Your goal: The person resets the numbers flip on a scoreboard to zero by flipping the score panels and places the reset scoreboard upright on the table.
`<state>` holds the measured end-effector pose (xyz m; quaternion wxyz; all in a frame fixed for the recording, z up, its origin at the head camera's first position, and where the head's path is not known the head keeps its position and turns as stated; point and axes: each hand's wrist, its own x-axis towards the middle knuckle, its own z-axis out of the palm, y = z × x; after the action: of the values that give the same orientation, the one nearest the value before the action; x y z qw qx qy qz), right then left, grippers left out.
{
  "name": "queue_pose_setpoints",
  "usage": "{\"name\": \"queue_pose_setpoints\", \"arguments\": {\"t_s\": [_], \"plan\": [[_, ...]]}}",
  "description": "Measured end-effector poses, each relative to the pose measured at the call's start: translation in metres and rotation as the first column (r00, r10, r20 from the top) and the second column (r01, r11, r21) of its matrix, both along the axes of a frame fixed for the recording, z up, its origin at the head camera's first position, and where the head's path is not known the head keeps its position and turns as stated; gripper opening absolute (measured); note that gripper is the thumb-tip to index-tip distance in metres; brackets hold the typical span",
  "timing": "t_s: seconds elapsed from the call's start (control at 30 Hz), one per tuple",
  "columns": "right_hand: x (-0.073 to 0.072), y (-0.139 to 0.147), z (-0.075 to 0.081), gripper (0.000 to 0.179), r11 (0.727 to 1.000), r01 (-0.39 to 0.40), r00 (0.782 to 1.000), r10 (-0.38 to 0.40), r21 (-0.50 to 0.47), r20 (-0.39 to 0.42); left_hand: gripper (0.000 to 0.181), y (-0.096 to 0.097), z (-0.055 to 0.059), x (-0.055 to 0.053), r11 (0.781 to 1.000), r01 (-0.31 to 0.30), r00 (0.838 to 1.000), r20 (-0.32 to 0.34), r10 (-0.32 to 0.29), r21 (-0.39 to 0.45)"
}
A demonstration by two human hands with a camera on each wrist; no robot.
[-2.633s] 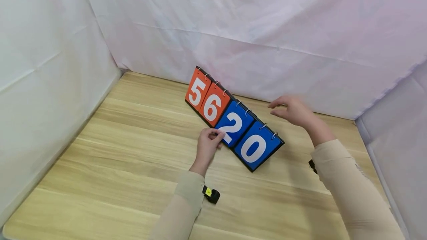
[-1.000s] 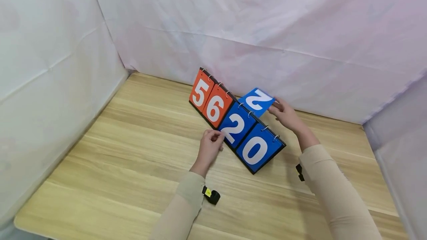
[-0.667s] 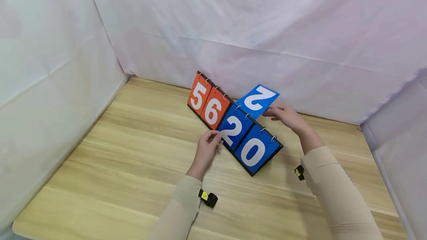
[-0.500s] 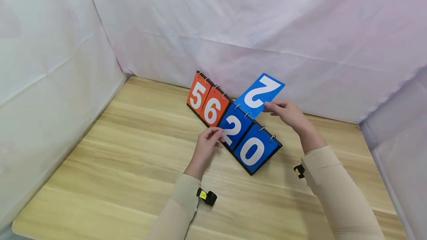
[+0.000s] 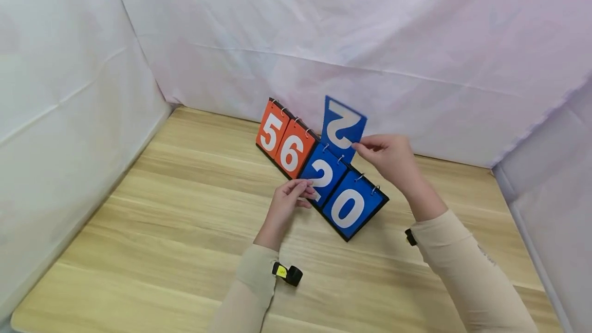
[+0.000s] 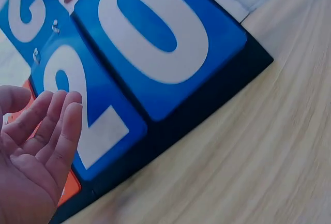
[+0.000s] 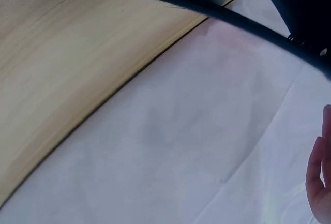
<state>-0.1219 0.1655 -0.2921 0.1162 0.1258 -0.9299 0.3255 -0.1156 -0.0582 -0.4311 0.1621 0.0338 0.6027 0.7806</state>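
A tabletop flip scoreboard leans on its stand, showing red cards 5 and 6 and blue cards 2 and 0. Above its top edge, a blue number card with an upside-down 2 stands up from the rings. My right hand pinches that card's right edge between thumb and fingers; in the right wrist view only part of the hand shows. My left hand is at the lower edge of the lower 2 card. Its fingers are loosely bent in the left wrist view, with nothing between them and the thumb.
The scoreboard stands on a wood-grain table. White cloth walls rise behind the table and at both sides. Black wrist cameras are strapped at both cuffs.
The right hand has come in from the right to the raised card. The card has swung up from behind the board and now stands steeper, tilted left. The left hand has stayed nearly in place.
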Motion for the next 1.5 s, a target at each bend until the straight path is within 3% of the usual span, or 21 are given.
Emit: {"name": "queue_pose_setpoints", "arguments": {"t_s": [0.1,0.2,0.37,0.47,0.63,0.83,0.9,1.0,1.1,1.17,1.23,1.37,1.43,1.5], "plan": [[0.006,-0.009,0.001,0.012,0.992,-0.037,0.987,0.055,0.124,-0.150,0.034,-0.005,-0.007,-0.001,0.999,0.017,1.000,0.010,-0.018,0.034],[0.012,-0.016,0.001,0.009,0.970,-0.047,0.955,0.113,0.237,-0.274,0.040,-0.011,-0.011,-0.004,0.997,0.031,0.999,0.042,-0.033,0.066],[0.021,-0.030,-0.004,0.013,0.940,-0.059,0.898,0.197,0.337,-0.392,0.057,-0.021,-0.013,-0.008,0.995,0.028,0.994,0.104,-0.037,0.093],[0.027,-0.040,-0.011,0.017,0.925,-0.057,0.884,0.222,0.376,-0.412,0.068,-0.024,-0.014,-0.010,0.995,0.011,0.993,0.119,-0.023,0.104],[0.038,-0.055,-0.026,0.020,0.898,-0.035,0.879,0.237,0.438,-0.415,0.079,-0.026,-0.014,-0.012,0.991,-0.034,0.990,0.138,0.016,0.129],[0.044,-0.066,-0.046,0.017,0.858,-0.014,0.856,0.276,0.514,-0.437,0.094,-0.028,-0.010,-0.012,0.977,-0.060,0.974,0.226,0.012,0.207],[0.045,-0.067,-0.051,0.015,0.845,-0.006,0.857,0.280,0.535,-0.433,0.092,-0.029,-0.009,-0.011,0.969,-0.062,0.971,0.241,0.003,0.239],[0.045,-0.068,-0.056,0.013,0.827,-0.001,0.869,0.279,0.563,-0.409,0.085,-0.031,-0.010,-0.011,0.953,-0.021,0.980,0.197,-0.042,0.304],[0.044,-0.069,-0.059,0.012,0.809,0.003,0.885,0.271,0.587,-0.378,0.065,-0.032,-0.011,-0.012,0.938,0.009,0.986,0.154,-0.066,0.345],[0.044,-0.069,-0.061,0.012,0.797,0.003,0.895,0.268,0.604,-0.358,0.052,-0.031,-0.013,-0.013,0.949,0.017,0.987,0.147,-0.066,0.315],[0.045,-0.069,-0.061,0.013,0.782,-0.005,0.902,0.273,0.623,-0.335,0.044,-0.028,-0.015,-0.013,0.972,0.010,0.987,0.153,-0.047,0.234],[0.050,-0.064,-0.047,0.019,0.761,-0.051,0.914,0.297,0.646,-0.278,0.042,-0.021,-0.020,-0.015,0.998,0.003,0.987,0.162,-0.013,0.063],[0.052,-0.059,-0.032,0.022,0.783,-0.075,0.915,0.301,0.617,-0.270,0.041,-0.017,-0.022,-0.015,1.000,-0.010,0.986,0.165,0.007,0.012],[0.052,-0.050,-0.014,0.024,0.823,-0.093,0.908,0.301,0.561,-0.291,0.042,-0.014,-0.025,-0.015,0.999,-0.029,0.986,0.162,0.034,-0.037]]}}
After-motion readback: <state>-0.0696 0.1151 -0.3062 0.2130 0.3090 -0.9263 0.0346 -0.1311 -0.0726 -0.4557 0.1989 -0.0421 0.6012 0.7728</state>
